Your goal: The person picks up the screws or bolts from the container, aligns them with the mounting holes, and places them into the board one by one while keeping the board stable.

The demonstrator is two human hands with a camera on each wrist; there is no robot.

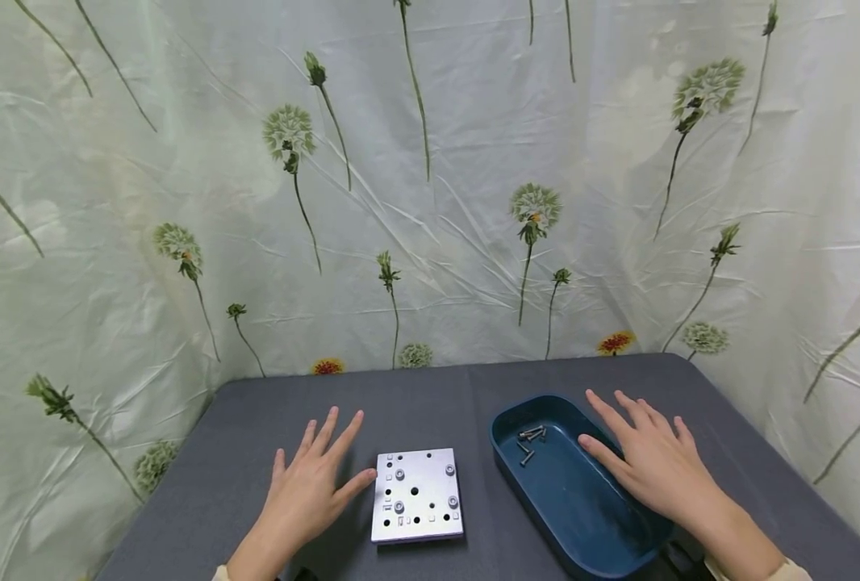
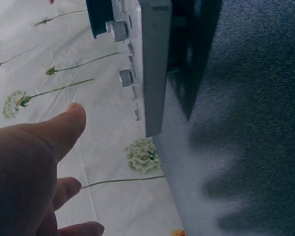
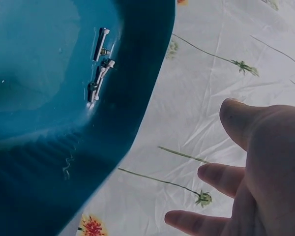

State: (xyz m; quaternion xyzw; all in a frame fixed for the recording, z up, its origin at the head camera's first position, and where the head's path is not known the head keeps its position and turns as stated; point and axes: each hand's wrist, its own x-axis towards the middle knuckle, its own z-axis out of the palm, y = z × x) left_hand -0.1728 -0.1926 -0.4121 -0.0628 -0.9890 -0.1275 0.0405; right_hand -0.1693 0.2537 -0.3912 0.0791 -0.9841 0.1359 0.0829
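Observation:
My left hand [image 1: 305, 491] is spread with straight fingers just left of a square silver metal plate [image 1: 433, 484]; its thumb tip overlaps the plate's left edge in the head view. The plate has several dark holes, and several socket-head screws [image 1: 399, 474] stand up from its face. Over the right rim of a blue oblong tray [image 1: 582, 516] hovers my right hand [image 1: 658, 464], fingers spread and holding nothing. Several loose screws [image 1: 530, 436] lie at the tray's far left end, seen closer as metal bolts [image 3: 102, 73] in the right wrist view.
A dark grey cloth covers the table [image 1: 270, 403]. Behind and beside it hangs a pale curtain [image 1: 444, 242] printed with dandelions and other flowers. The tray's raised wall [image 1: 532, 500] stands to the right of the plate, with a strip of table between them.

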